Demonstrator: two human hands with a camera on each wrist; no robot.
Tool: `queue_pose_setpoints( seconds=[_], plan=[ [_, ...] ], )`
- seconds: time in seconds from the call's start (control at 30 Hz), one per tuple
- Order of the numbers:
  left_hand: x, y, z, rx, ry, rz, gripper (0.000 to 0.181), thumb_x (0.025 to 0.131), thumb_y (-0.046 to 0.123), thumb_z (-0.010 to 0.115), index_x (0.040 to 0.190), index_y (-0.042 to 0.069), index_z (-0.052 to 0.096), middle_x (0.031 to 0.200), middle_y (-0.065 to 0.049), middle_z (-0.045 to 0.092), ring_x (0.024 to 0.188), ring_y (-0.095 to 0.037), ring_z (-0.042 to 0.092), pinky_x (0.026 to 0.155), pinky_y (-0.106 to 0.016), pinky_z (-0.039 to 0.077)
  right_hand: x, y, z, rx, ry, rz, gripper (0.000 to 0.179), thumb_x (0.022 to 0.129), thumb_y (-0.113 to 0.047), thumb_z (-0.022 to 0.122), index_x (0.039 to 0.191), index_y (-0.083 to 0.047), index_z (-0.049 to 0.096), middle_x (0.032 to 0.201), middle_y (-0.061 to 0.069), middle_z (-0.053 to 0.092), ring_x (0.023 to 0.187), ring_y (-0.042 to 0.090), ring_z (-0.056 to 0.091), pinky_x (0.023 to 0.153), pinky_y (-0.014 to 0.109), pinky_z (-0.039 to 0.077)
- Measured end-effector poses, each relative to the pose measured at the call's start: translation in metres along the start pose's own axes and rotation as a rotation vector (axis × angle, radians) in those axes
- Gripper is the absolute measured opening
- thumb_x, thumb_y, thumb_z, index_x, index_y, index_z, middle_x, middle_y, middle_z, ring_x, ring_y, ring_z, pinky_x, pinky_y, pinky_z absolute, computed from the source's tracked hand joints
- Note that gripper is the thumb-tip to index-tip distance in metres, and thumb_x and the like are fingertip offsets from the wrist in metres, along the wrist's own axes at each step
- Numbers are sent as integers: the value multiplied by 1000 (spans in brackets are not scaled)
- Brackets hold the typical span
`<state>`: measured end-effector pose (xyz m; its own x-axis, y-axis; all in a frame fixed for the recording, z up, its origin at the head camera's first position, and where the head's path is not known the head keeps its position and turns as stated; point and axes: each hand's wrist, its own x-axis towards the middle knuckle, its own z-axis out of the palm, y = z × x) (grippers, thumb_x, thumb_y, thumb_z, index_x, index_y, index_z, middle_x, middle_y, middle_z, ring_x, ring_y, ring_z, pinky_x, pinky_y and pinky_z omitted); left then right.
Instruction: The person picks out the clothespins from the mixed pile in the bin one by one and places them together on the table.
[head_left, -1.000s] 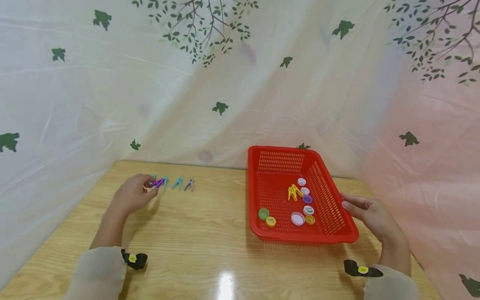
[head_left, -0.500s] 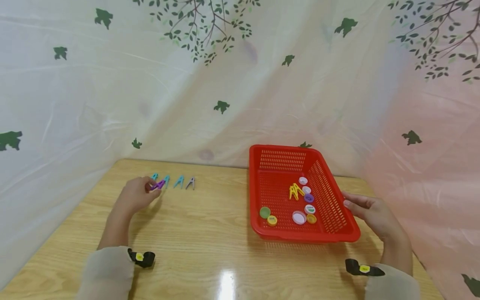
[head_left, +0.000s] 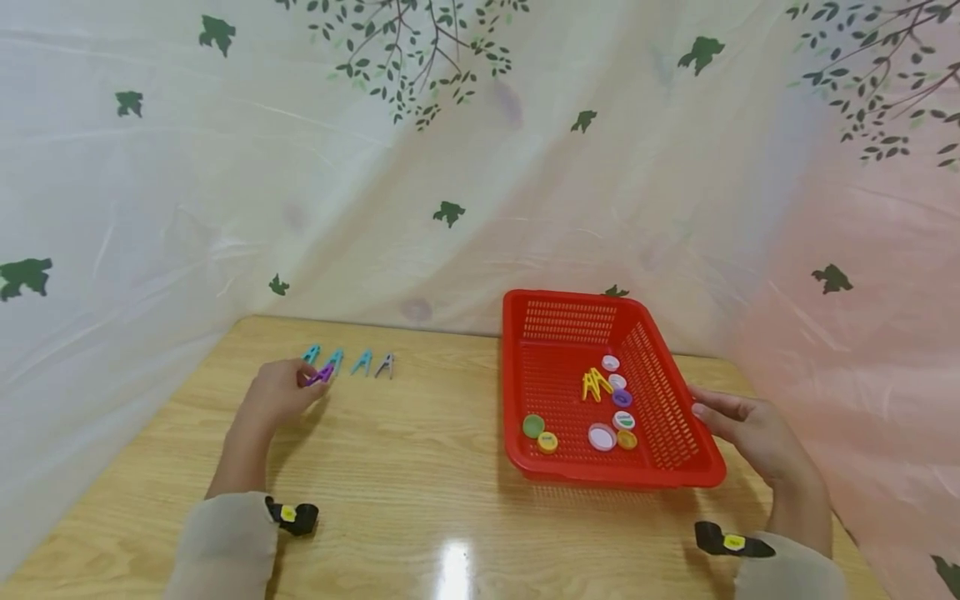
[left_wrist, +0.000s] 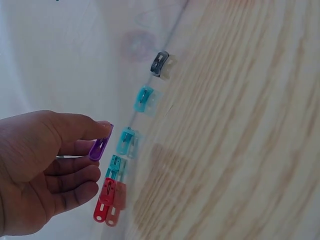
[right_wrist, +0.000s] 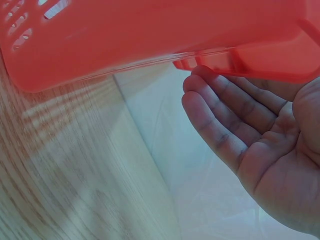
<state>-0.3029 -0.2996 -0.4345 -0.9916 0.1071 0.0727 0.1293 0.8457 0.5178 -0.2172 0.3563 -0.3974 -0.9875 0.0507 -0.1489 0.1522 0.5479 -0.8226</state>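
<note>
My left hand (head_left: pixel 279 393) pinches a purple clothespin (head_left: pixel 321 375) between thumb and fingers at the table's far left. Close behind it stand teal clothespins (head_left: pixel 362 362) in a row, with a grey clothespin (head_left: pixel 385 364) at the right end. A red clothespin (left_wrist: pixel 104 200) shows below the teal ones in the left wrist view; the hand hides it in the head view. On the right, my right hand (head_left: pixel 757 433) holds the side rim of a red basket (head_left: pixel 517 375), thumb above and fingertips under the rim.
Inside the basket lie yellow clothespins (head_left: pixel 596 384) and several bottle caps, among them a green cap (head_left: pixel 533 426) and a purple ring-like cap (head_left: pixel 622 397). A patterned white curtain (head_left: pixel 375 208) closes off the back of the wooden table (head_left: pixel 397 467).
My left hand has shifted slightly down with the purple clothespin, and more of the teal clothespins shows behind it. My right hand and the basket keep their place; the head view drifts a little.
</note>
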Motion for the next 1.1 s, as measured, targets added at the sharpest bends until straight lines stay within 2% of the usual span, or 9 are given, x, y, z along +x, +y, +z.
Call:
queue_pose_setpoints(
  seconds=[0.4,0.77,1.1],
  plan=[
    [0,-3,6,36,7,8,38,93,30,76,103,-7,71,90,-16,69,81,-30,62,73,-48,53,-1,1,0,1,-1,2,72,96,-50,67,151,-7,49,153,21,47,142,44,39,102,81,27],
    [-1,-5,13,47,-6,-1,44,93,30,77,110,-9,70,97,-20,70,89,-37,66,80,-53,54,0,1,0,-3,4,3,73,96,-51,67,151,-7,49,152,21,49,140,44,42,102,80,28],
    [-1,-7,15,49,-9,-27,45,93,31,75,112,-10,68,100,-22,70,92,-39,66,81,-54,54,1,3,-1,3,-5,13,72,97,-51,66,152,-9,48,151,20,50,141,44,41,101,80,29]
  ],
)
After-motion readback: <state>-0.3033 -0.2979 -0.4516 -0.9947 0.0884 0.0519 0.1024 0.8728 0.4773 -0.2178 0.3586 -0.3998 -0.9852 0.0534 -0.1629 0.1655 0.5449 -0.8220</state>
